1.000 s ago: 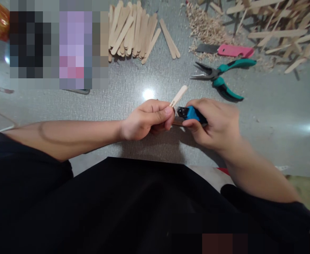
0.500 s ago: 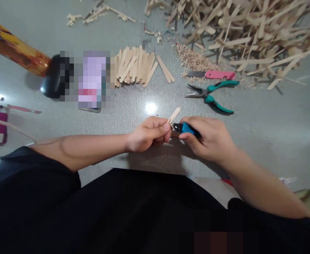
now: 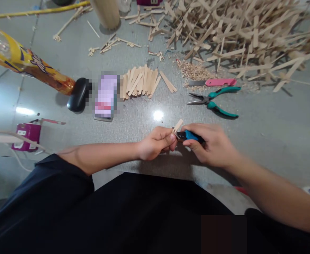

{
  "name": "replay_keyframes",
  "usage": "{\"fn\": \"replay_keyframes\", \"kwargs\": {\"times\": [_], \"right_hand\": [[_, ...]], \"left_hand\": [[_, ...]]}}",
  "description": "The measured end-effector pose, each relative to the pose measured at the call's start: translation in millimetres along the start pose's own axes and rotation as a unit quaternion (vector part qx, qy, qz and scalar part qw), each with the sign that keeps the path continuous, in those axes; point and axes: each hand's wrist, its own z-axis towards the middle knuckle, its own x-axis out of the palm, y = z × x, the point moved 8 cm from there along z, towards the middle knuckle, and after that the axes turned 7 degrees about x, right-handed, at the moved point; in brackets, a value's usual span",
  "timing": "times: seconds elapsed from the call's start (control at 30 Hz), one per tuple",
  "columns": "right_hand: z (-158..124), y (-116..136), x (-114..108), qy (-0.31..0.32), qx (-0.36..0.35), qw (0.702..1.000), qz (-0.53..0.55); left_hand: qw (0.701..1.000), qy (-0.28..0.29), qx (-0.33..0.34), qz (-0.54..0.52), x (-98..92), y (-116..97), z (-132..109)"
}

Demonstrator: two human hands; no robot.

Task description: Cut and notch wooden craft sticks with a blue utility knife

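Low in the middle of the head view, my left hand [image 3: 158,143] pinches a flat wooden craft stick [image 3: 178,124] between thumb and fingers. One rounded end of the stick points up and to the right. My right hand [image 3: 210,144] is wrapped round a blue-and-black cutter [image 3: 192,136] that looks like a utility knife. Its black front end lies against the stick close to my left thumb. The exact contact is hidden by the fingers. Beyond my hands lie green-handled long-nose pliers [image 3: 210,101], spread apart, and a pink-handled knife [image 3: 220,82].
A row of craft sticks [image 3: 141,82] lies beside a phone [image 3: 106,95]. Wood shavings [image 3: 193,69] and a large heap of sticks [image 3: 239,35] spread across the back right. On the left are a yellow-orange bottle [image 3: 43,67], a black case [image 3: 78,94] and a purple power socket [image 3: 26,137].
The view has shifted, so everything sits lower and more of the table's far side shows. The cutter's front end is closer to my left thumb, and less of the stick sticks out.
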Motion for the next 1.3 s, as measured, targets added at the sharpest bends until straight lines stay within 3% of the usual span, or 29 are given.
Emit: {"fn": "replay_keyframes", "kwargs": {"times": [0.4, 0.87, 1.3], "right_hand": [[-3.1, 2.2, -2.3, -0.092, -0.035, 0.985, -0.143], [-2.1, 5.8, -10.3, -0.148, -0.111, 0.962, -0.199], [-2.3, 6.9, -10.8, -0.112, -0.13, 0.966, -0.192]], "left_hand": [[0.998, 0.001, 0.032, -0.046, -0.9, 3.5, 0.3], [0.997, -0.005, 0.038, -0.065, -3.6, 2.2, 2.1], [0.998, -0.028, 0.031, -0.052, -4.2, 3.1, 2.7]]}}
